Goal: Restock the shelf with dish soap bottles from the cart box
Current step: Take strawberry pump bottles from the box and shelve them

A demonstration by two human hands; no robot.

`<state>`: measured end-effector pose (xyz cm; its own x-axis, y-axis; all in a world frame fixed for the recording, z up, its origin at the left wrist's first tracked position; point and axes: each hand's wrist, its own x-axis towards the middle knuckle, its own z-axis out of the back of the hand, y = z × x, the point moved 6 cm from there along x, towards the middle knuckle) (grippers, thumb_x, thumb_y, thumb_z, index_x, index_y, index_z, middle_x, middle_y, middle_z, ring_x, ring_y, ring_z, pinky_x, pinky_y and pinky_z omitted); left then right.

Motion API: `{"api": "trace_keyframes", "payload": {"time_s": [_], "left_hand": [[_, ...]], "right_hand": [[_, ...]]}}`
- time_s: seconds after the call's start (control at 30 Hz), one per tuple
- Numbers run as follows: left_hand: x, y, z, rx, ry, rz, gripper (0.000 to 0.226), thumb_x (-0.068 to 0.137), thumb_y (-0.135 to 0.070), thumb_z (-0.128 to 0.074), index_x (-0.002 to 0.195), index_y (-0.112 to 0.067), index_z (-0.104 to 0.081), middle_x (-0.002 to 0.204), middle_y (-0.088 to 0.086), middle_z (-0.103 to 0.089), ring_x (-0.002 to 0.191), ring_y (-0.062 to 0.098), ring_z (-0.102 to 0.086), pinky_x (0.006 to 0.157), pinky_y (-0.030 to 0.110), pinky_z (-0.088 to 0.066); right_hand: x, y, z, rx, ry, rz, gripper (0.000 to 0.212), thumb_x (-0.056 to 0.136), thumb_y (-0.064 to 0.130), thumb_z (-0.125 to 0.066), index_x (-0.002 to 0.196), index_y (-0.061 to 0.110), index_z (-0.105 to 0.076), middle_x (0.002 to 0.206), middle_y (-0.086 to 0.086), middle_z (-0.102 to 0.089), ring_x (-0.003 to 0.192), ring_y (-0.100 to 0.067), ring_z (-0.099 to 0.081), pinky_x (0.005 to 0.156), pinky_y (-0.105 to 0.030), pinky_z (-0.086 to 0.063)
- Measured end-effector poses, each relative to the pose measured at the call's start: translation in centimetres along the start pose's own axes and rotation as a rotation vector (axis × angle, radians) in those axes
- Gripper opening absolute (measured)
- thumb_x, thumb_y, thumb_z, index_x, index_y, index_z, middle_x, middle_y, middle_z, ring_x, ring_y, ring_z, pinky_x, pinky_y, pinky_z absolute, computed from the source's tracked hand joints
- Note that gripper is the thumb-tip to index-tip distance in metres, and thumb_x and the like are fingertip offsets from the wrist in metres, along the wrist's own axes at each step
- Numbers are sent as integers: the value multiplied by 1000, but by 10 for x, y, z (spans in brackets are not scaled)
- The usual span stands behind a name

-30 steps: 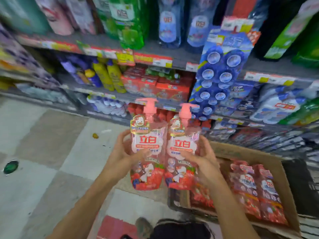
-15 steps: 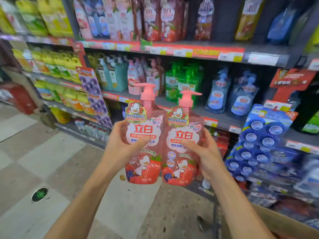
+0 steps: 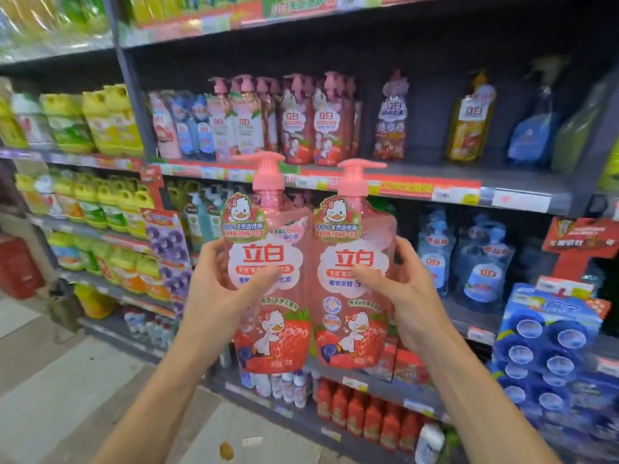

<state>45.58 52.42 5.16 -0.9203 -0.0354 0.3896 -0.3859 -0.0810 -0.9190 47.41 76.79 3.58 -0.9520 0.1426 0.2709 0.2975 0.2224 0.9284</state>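
Observation:
I hold two pink pump bottles of dish soap with strawberry and duck labels upright, side by side, in front of the shelves. My left hand (image 3: pixel 223 298) grips the left bottle (image 3: pixel 268 262) round its side, thumb across the label. My right hand (image 3: pixel 403 298) grips the right bottle (image 3: pixel 351 249) the same way. The two bottles touch each other. On the shelf (image 3: pixel 418 189) behind and above them stand several matching pink strawberry bottles (image 3: pixel 315 122), with a dark gap to their right. The cart box is out of view.
Yellow and green bottles (image 3: pixel 104 122) fill the left shelving. A yellow bottle (image 3: pixel 470 118) and a blue spray bottle (image 3: pixel 532 128) stand on the upper right. Blue refill pouches (image 3: pixel 479 262) sit on the shelf below. A blue hanging display (image 3: pixel 542 346) juts out at the right. Tiled floor (image 3: pixel 67 380) lies lower left.
Both hands have lifted the two bottles up from the cart box to shelf height. My view has swung up from the floor and box to the upper shelves.

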Motion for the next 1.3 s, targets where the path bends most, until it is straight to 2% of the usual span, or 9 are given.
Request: {"api": "trace_keyframes", "payload": {"time_s": [0.1, 0.2, 0.3, 0.4, 0.5, 0.67, 0.8, 1.07, 1.3], "left_hand": [[41, 0, -8, -22, 40, -26, 59, 68, -40, -82, 116, -24, -51, 104, -5, -73, 95, 14, -71, 88, 46, -57], [88, 2, -15, -6, 65, -63, 70, 66, -51, -84, 122, -26, -49, 110, -5, -71, 102, 16, -70, 91, 48, -55], [138, 8, -20, -10, 69, -99, 79, 59, -57, -83, 122, -24, -49, 106, -4, -72, 98, 17, -70, 88, 50, -56], [187, 12, -26, -37, 88, -136, 78, 55, -53, -81, 120, -21, -51, 104, -1, -73, 96, 21, -72, 86, 51, -56], [236, 12, -31, -70, 98, -187, 77, 56, -51, -79, 121, -19, -52, 104, 0, -74, 95, 21, -72, 85, 50, -57], [306, 12, -32, -134, 112, -232, 75, 57, -53, -79, 120, -21, -53, 105, -2, -74, 97, 20, -72, 88, 47, -56], [359, 7, -38, -197, 165, -286, 72, 61, -46, -82, 122, -22, -51, 105, -3, -74, 99, 19, -71, 88, 44, -56], [454, 14, -56, -357, 269, -372, 63, 64, -40, -78, 118, -21, -49, 101, -5, -75, 95, 17, -73, 76, 31, -58], [523, 16, -69, -425, 325, -432, 66, 66, -41, -78, 120, -16, -48, 102, -6, -75, 98, 16, -72, 81, 33, -57]], "right_hand": [[39, 2, -2, 7, -18, 32, 67, 60, 17, -88, 120, 19, -58, 100, -6, -77, 91, -27, -75, 71, -37, -62], [80, 1, -6, 15, -31, 58, 71, 60, 17, -87, 124, 18, -56, 101, -7, -77, 92, -30, -75, 71, -40, -62], [122, 1, -10, 39, -39, 108, 72, 59, 13, -89, 123, 19, -57, 100, -7, -77, 90, -30, -75, 68, -38, -62], [165, 3, -12, 55, -65, 149, 75, 58, 11, -90, 125, 19, -58, 102, -9, -77, 91, -31, -75, 67, -36, -61], [210, 12, -19, 40, -59, 205, 71, 62, 13, -88, 125, 18, -57, 105, -9, -76, 96, -30, -74, 72, -39, -61], [271, 27, -36, 20, -66, 258, 83, 56, 17, -89, 131, 14, -54, 104, -4, -77, 95, -26, -75, 71, -35, -61], [315, 41, -46, -1, -76, 315, 72, 62, 17, -80, 130, 12, -57, 103, -4, -77, 92, -23, -75, 69, -32, -60], [381, 48, -56, -108, -187, 385, 58, 67, 24, -77, 122, 15, -61, 106, -4, -77, 96, -24, -75, 74, -35, -61], [431, 60, -66, -187, -254, 456, 54, 68, 27, -76, 119, 19, -61, 106, -3, -77, 95, -24, -75, 76, -39, -61]]}}
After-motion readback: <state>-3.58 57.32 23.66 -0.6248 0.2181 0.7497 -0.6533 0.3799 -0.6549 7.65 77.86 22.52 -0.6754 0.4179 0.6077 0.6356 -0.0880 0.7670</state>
